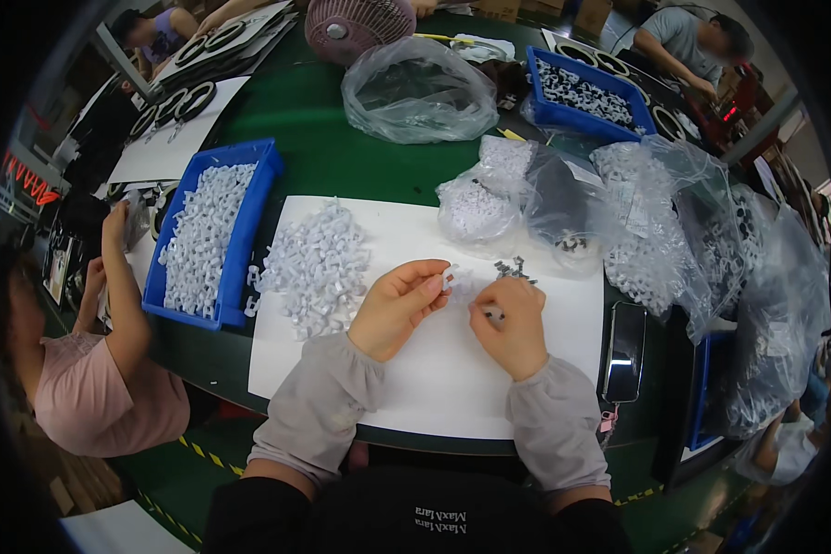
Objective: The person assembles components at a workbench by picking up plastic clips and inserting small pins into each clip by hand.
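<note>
Between thumb and index finger my left hand pinches a small white plastic part. Just to its right, my right hand is closed, its curled fingers around a small part that shows only in a sliver; its kind is hidden. Both hands are over a white sheet on the green table. Beyond the right hand lies a small cluster of dark grey pieces. A loose heap of white plastic parts spreads on the sheet left of my left hand.
Left of the sheet stands a blue bin of white parts. Clear bags of parts crowd the right, beside a phone. At the back are a fan, an open plastic bag and another blue bin. Co-workers sit around.
</note>
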Demonstrator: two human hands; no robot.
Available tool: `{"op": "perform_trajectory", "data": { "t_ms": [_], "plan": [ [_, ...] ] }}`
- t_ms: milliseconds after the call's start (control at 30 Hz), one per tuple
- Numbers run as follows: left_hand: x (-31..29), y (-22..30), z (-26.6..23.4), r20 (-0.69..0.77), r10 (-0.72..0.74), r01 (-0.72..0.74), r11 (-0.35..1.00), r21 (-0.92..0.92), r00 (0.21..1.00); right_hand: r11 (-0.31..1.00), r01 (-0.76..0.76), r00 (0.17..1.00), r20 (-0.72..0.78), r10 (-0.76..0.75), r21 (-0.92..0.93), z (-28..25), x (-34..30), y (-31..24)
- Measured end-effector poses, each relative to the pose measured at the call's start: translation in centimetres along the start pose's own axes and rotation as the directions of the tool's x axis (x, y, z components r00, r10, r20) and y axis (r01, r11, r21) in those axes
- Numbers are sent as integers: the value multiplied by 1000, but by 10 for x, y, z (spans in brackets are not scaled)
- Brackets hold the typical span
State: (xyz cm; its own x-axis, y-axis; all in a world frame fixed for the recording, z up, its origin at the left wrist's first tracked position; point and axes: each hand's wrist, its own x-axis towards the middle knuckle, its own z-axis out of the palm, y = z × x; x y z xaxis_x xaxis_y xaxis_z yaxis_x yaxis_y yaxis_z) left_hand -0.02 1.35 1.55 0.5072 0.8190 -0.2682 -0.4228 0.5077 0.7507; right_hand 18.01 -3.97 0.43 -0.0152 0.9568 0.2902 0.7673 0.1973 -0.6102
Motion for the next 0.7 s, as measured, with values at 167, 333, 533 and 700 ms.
{"op": "perform_trajectory", "data": {
  "t_ms": [167, 333, 533, 700],
  "plan": [
    [1, -11, 1, 55, 2, -3, 1000, 18, 998, 861, 136, 948, -318, 31, 490, -6, -1, -13],
    [-2, -23, 8, 170, -5, 13, 999, -43, 985, 923, 192, 929, -364, -63, 332, -1, -4, -15],
    [0, -30, 6, 240, -10, 45, 989, -143, 971, 925, 245, 903, -415, -109, 291, 3, -6, -15],
    [0, -32, 3, 232, 13, 33, 980, -194, 973, 940, 332, 867, -416, -274, 75, -5, -4, -21]
  ]
}}
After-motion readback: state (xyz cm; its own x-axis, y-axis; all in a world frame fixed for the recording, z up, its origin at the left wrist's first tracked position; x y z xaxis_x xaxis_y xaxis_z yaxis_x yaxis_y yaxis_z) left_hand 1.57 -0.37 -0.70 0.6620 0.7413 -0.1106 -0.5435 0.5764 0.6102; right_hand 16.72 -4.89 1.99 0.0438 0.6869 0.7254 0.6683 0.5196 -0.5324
